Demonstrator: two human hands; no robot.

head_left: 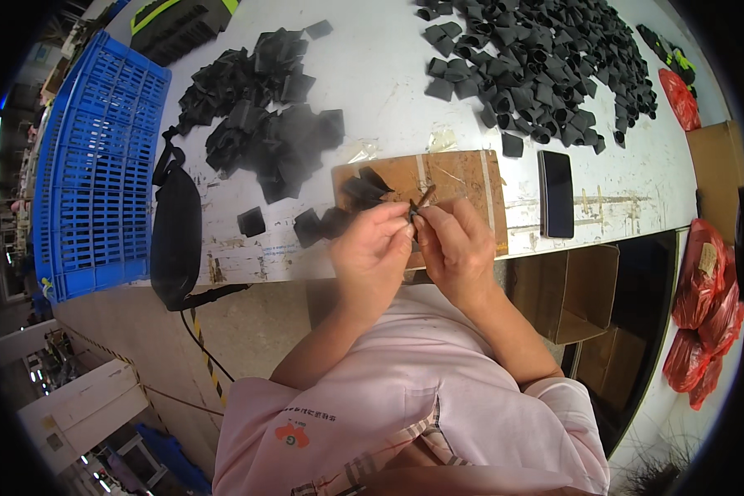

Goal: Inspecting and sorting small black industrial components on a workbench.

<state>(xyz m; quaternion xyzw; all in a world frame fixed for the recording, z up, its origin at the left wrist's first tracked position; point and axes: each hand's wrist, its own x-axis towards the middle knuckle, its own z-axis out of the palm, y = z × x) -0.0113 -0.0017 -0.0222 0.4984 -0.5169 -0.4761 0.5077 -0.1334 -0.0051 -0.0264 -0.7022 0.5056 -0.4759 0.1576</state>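
Observation:
My left hand (368,258) and my right hand (461,248) meet over a brown board (463,175) at the table's near edge. Both are closed, pinching a small black piece (413,212) between their fingertips; the fingers hide most of it. A thin brown stick-like thing (427,196) juts up beside my right fingertips; whether I grip it, I cannot tell. Several flat black pieces (365,187) lie on the board, just beyond my left hand. More loose black squares (308,227) lie to the left of that hand.
A heap of flat black pieces (285,136) lies at left, and a larger heap of black tube-shaped pieces (546,78) at the far right. Nearby are a phone (557,194), a black bag (176,240), a blue crate (99,174), red plastic bags (703,289) and a cardboard box (583,289).

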